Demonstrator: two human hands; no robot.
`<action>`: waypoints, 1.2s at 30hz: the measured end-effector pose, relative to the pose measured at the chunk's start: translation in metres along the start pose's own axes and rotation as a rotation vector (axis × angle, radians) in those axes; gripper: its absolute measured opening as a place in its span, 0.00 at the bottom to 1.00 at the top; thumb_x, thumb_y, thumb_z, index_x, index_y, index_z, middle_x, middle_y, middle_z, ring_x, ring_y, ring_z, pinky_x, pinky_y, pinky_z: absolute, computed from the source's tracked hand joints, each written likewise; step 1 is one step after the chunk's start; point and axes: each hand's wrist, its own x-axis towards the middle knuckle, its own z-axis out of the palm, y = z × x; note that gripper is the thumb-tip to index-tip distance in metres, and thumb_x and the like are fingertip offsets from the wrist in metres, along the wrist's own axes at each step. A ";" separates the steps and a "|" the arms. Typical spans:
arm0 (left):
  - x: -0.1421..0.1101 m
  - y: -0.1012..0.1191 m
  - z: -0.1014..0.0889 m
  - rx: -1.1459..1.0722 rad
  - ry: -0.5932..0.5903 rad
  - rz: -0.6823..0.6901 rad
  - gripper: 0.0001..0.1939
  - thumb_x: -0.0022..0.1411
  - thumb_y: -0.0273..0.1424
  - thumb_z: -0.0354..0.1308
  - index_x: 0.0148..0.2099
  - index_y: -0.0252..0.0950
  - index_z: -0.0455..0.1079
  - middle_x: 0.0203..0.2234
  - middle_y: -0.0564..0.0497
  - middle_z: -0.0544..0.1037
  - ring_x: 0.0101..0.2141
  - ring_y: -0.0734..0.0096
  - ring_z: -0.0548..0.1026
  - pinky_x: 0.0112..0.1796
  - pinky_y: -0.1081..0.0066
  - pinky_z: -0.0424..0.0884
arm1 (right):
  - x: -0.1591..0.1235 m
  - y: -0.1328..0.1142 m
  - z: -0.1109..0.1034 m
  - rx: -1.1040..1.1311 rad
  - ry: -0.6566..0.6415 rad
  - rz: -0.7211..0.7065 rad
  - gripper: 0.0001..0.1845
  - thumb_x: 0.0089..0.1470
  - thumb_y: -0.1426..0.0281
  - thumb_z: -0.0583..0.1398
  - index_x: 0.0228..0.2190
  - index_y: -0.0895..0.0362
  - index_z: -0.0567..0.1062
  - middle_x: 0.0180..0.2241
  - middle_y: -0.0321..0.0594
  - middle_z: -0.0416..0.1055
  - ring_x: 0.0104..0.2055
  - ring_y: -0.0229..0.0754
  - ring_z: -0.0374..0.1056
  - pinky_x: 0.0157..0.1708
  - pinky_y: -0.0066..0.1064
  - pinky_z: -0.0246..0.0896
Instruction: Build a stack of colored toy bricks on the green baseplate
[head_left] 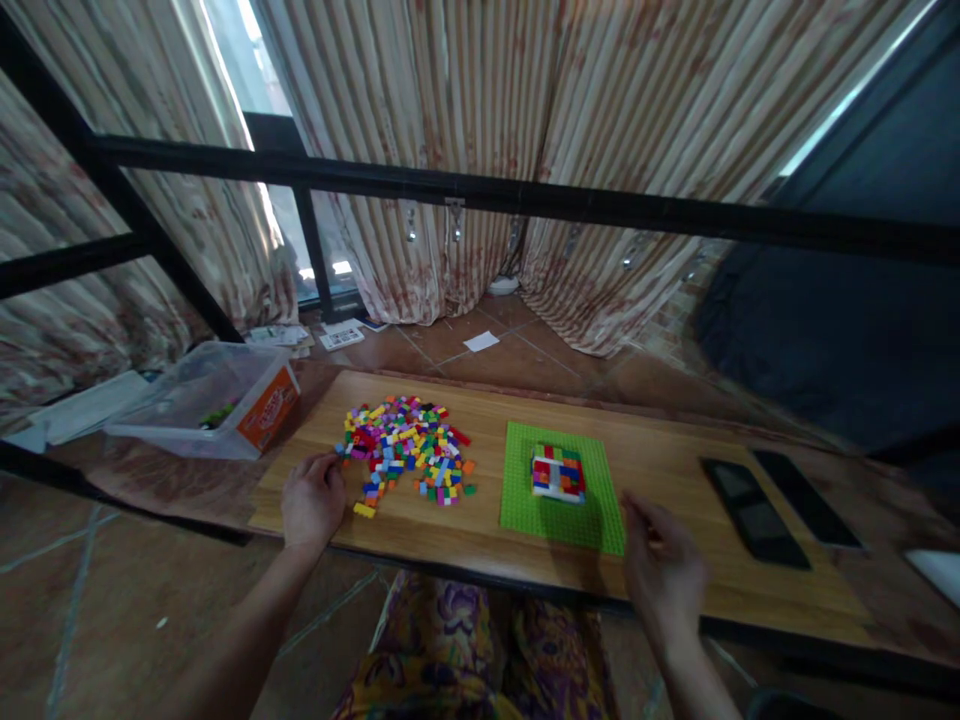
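One orange label [268, 412] on the clear plastic bin [172, 432] carries white lettering I can't make out from my end, and the dark print on a white card [342, 338] near the window is too small for me to read. On my feed the left hand [311, 500] sits just beside the left edge of the loose brick pile [409, 445], its fingers curled inward; I can't tell whether they pinch a brick. The right hand [664, 560] is by the right edge of the green baseplate [517, 505], fingers bent; whether they grasp anything, I can't tell either. A multicoloured brick build [557, 473] stands on the baseplate, near its middle. Pile and baseplate lie on a wood-grain board [465, 540], with two dark flat slabs [754, 512] farther right. Past it I get a black rail [480, 182], striped curtains [420, 100] and, below, tiled floor [120, 600].
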 end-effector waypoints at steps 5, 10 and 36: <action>-0.001 0.002 -0.002 0.000 -0.004 -0.013 0.17 0.62 0.32 0.46 0.42 0.34 0.75 0.40 0.42 0.78 0.42 0.57 0.75 0.45 0.63 0.70 | -0.057 -0.003 0.021 0.139 -0.239 0.008 0.16 0.60 0.61 0.55 0.39 0.55 0.79 0.39 0.45 0.78 0.41 0.46 0.73 0.43 0.38 0.68; -0.001 0.005 -0.004 -0.015 -0.016 -0.032 0.16 0.61 0.31 0.46 0.43 0.35 0.75 0.41 0.43 0.78 0.43 0.58 0.75 0.45 0.64 0.70 | -0.093 -0.029 0.038 0.187 -0.411 -0.152 0.14 0.61 0.67 0.54 0.42 0.52 0.79 0.42 0.42 0.78 0.45 0.44 0.73 0.46 0.37 0.68; -0.005 0.004 0.001 -0.086 0.005 -0.044 0.15 0.62 0.28 0.47 0.41 0.35 0.75 0.40 0.43 0.78 0.42 0.59 0.75 0.45 0.62 0.71 | -0.037 -0.087 0.121 -0.095 -0.561 -0.379 0.15 0.60 0.72 0.54 0.43 0.56 0.77 0.39 0.45 0.73 0.43 0.47 0.67 0.46 0.37 0.62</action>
